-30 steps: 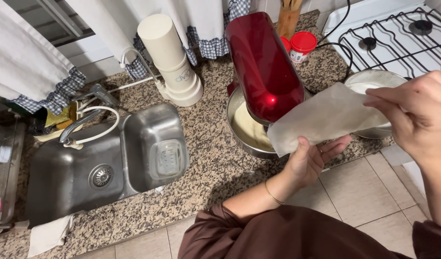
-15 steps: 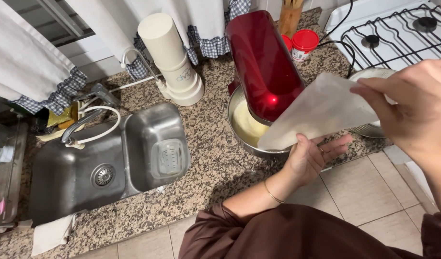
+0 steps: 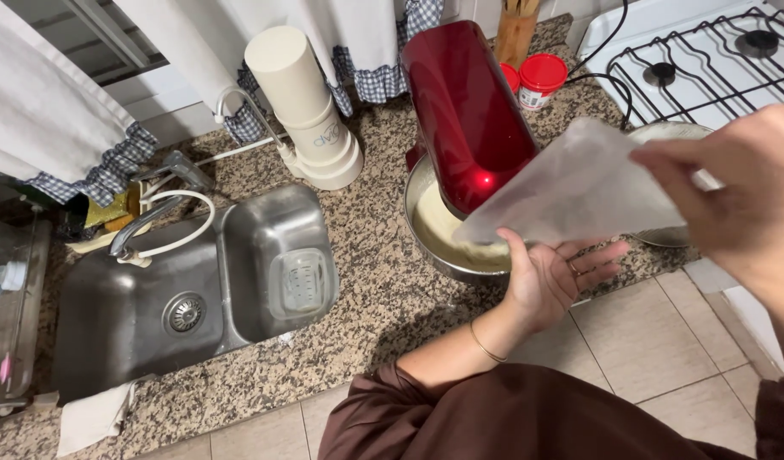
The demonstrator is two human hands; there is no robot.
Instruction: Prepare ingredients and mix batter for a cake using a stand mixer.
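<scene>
**Bag held slanted over the mixer bowl**

Right now a floppy, translucent white plastic bag (image 3: pixel 579 187) hangs tilted in the air, its lower corner pointing down toward the round steel mixing bowl (image 3: pixel 426 247), which holds pale batter. The right hand (image 3: pixel 741 204) has its grip pinched together on the bag's upper end. The left hand (image 3: pixel 554 277) lies under the bag's lower edge with its palm up and its grip apart, fingers spread; whether it touches the bag cannot be told.

Above the bowl leans the glossy red head of a stand mixer (image 3: pixel 469 111), all standing on the speckled granite desk (image 3: pixel 366 290). Further left sit a cream cylindrical water filter (image 3: pixel 302 102) and a steel sink (image 3: pixel 187 290). Behind the mixer stands a red-lidded jar (image 3: pixel 541 81), near a white gas stove (image 3: pixel 707 60).
</scene>
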